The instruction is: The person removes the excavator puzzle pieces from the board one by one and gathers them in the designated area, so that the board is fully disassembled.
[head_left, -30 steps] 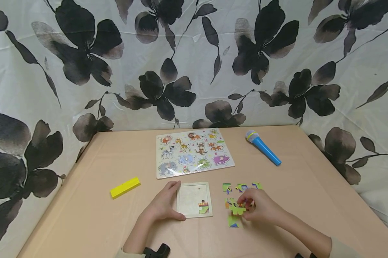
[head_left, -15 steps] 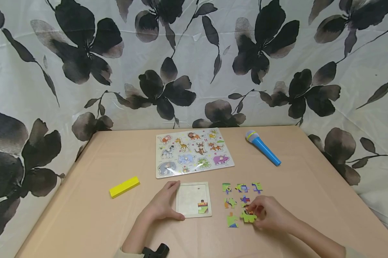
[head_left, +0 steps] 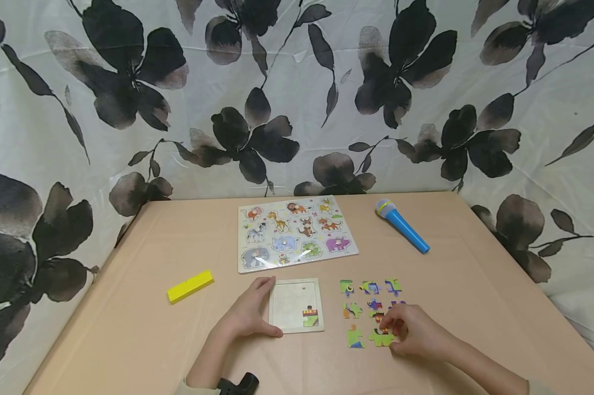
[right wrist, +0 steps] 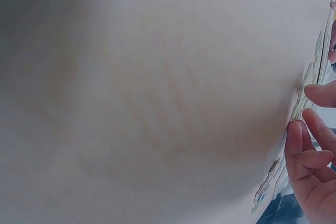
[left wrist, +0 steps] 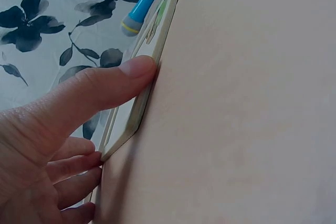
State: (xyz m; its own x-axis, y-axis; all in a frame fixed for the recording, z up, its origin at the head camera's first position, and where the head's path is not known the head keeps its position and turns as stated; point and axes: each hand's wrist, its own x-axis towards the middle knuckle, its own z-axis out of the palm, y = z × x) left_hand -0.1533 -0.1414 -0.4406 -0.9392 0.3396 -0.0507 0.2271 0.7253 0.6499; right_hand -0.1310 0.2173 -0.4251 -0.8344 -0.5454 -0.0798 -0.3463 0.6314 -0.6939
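A small pale wooden puzzle board (head_left: 295, 304) lies on the table, with one joined bit of picture (head_left: 310, 316) in its lower right corner. My left hand (head_left: 251, 310) holds the board by its left side, thumb at the near edge and fingers at the far left corner. In the left wrist view the thumb (left wrist: 137, 69) presses against the board's rim. To the right, my right hand (head_left: 415, 331) pinches a green jigsaw piece (head_left: 380, 338) low at the table. Several other jigsaw pieces (head_left: 369, 288) lie around it in loose rows. Fingers partly cover the pieces nearest them.
Behind the small board lies a larger animal puzzle (head_left: 297, 233). A blue toy microphone (head_left: 403, 226) rests at the back right. Over on the left is a yellow block (head_left: 190, 287). Floral cloth (head_left: 326, 99) hangs behind the table's far edge.
My right hand has moved right and slightly nearer with the green jigsaw piece, lowering it beside the bottom-row piece. The left hand stays on the board.
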